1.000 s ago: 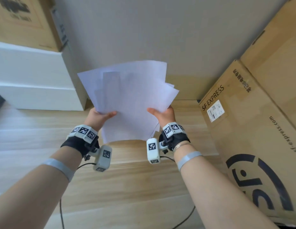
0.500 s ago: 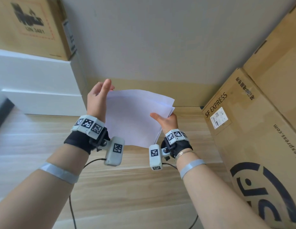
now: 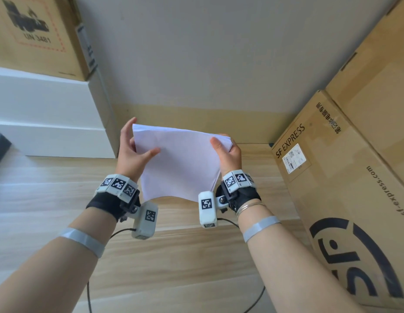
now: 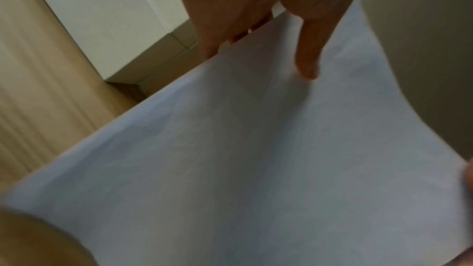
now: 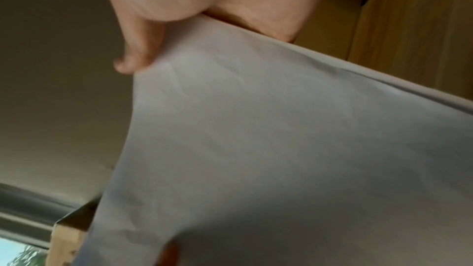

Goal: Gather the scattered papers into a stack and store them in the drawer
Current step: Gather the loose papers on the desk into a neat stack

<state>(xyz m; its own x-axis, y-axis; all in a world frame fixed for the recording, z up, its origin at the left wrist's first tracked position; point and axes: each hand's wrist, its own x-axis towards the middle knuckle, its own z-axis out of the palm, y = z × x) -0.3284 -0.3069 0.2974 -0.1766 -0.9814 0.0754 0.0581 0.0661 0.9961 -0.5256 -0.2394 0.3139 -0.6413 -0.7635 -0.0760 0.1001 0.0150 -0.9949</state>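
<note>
A stack of white papers (image 3: 180, 163) is held upright above the wooden table (image 3: 174, 256), its sheets nearly squared, with a few edges offset at the right. My left hand (image 3: 134, 146) pinches the left edge, thumb on the front and fingers stretched up behind. My right hand (image 3: 225, 150) grips the upper right edge, thumb in front. The papers (image 4: 256, 159) fill the left wrist view, with the fingers (image 4: 307, 58) on their far edge. In the right wrist view the thumb (image 5: 138, 56) presses on the papers (image 5: 281, 139). A white cabinet (image 3: 49, 114) with horizontal seams stands at the left.
A cardboard box (image 3: 38, 35) sits on the white cabinet. Large SF Express cartons (image 3: 345, 188) stand along the right side. A grey wall (image 3: 207, 53) closes the back. Cables (image 3: 90, 297) trail over the table's near edge.
The fanned, raised sheets have been brought down and squared into one stack. My left hand went from the bottom corner to the left edge; my right hand slid up the right edge.
</note>
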